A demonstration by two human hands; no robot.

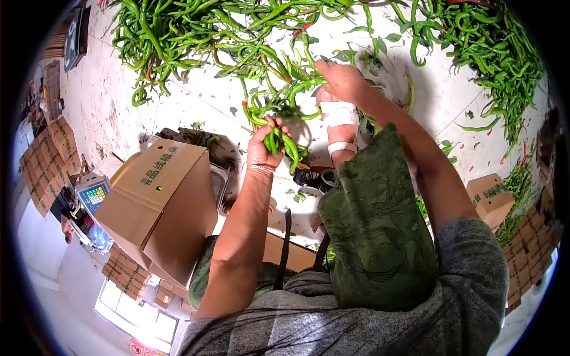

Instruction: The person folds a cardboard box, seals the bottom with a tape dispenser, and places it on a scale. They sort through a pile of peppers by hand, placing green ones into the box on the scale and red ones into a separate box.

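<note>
My left hand [268, 142] is closed around a small bunch of green chili peppers [289, 148], their curved ends sticking out past the fingers. Farther up, my right hand [344, 82] reaches to the near edge of a big heap of long green chili peppers [178, 35] on the floor. Its fingers are bent together at a green chili pepper [304, 87]; the fingertips are partly hidden. A few red peppers and leaves are mixed into the heap.
My sandalled foot [341, 115] stands just below my right hand. An open cardboard box [157, 196] is at the left, beside a scale with a keypad [94, 196]. Another pepper heap [499, 65] lies at the right, with a smaller carton [490, 199] below it.
</note>
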